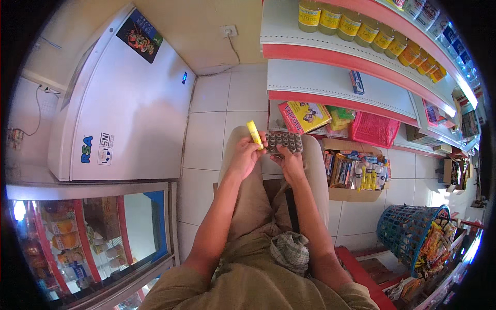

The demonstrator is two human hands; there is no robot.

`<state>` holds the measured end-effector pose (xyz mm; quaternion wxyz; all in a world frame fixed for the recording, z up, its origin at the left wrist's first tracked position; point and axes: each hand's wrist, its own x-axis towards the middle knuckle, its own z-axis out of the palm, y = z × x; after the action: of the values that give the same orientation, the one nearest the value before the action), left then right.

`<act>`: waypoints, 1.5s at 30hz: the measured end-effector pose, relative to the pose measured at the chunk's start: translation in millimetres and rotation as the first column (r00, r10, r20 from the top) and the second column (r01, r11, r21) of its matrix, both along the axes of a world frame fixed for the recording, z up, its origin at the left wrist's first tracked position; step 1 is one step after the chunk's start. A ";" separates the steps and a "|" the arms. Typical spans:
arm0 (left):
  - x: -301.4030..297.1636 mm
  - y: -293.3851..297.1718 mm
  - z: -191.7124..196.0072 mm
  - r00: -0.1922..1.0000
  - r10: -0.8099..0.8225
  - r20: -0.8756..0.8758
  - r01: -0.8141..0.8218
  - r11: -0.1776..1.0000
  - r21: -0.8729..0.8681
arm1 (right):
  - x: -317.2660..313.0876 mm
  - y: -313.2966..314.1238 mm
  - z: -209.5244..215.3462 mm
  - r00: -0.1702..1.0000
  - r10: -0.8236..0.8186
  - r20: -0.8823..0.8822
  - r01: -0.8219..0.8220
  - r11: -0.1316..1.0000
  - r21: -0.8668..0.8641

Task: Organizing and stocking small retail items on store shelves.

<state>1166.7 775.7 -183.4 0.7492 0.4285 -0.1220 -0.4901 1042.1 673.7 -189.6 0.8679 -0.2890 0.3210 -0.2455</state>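
Upright between the fingers of my left hand is a slim yellow tube, much like a glue stick; its exact kind is not clear. My right hand grips a small dark grey holder with rows of round openings, its thumb pressed on the near edge. Both hands are over my lap, close together, with the tube just left of the holder. Right of my knee, a flat cardboard box on the floor holds several yellow and white tubes and small boxes.
A yellow and red carton and a pink basket lie beyond my knees, below a white shelf with red edging. Bottles line the shelf above. A blue basket of packets stands right; a white freezer left.
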 end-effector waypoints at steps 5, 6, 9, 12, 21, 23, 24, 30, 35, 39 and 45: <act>-12.4 0.7 12.4 0.993 0.073 0.097 -0.078 0.996 0.049 | -4.7 -1.6 -3.7 0.999 -0.019 0.029 0.018 0.999 0.032; -12.4 1.7 12.3 0.991 0.076 0.106 -0.077 0.997 0.006 | -5.6 -1.3 -4.4 1.000 0.016 0.014 -0.016 0.999 0.038; -15.6 3.4 6.2 0.989 0.074 0.129 -0.089 0.990 0.110 | -10.5 -3.2 -10.8 0.997 0.070 0.013 -0.071 0.996 0.056; -19.5 2.2 -3.6 0.958 0.078 0.276 -0.114 0.986 0.119 | -7.9 0.2 -7.5 0.997 0.058 0.042 -0.060 0.997 0.048; -25.2 -5.7 3.5 0.925 0.047 0.377 -0.113 0.981 0.156 | -5.7 -0.6 -2.2 1.000 -0.014 -0.017 0.015 1.000 0.004; -26.7 -6.8 3.1 0.916 0.038 0.398 -0.123 0.974 0.190 | -5.7 -1.2 -3.6 1.000 -0.017 -0.013 0.017 1.000 0.001; -26.9 -6.7 2.2 0.887 0.039 0.461 -0.146 0.969 0.199 | -4.5 -1.1 -4.4 0.999 -0.027 -0.025 0.027 0.999 -0.021; -27.1 -5.3 2.5 0.867 0.040 0.497 -0.148 0.972 0.181 | -4.6 0.8 4.9 0.997 -0.054 -0.051 0.053 0.998 -0.030; -28.6 -7.1 7.6 0.941 0.061 0.332 -0.105 0.988 0.114 | -7.8 -2.4 0.5 0.998 -0.051 -0.031 0.052 0.998 0.032; -28.3 -6.2 6.8 0.890 0.030 0.455 -0.094 0.988 0.119 | -7.5 -1.5 -1.0 0.995 -0.047 -0.091 0.048 0.999 0.005; -24.9 -4.6 -1.4 0.823 -0.017 0.568 -0.116 0.973 0.197 | -5.4 -1.5 8.2 0.995 -0.061 -0.083 0.061 0.998 0.005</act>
<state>1141.8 771.1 -184.9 0.6387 0.6389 -0.2718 -0.3317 1036.7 672.2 -181.4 0.8471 -0.2856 0.3661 -0.2586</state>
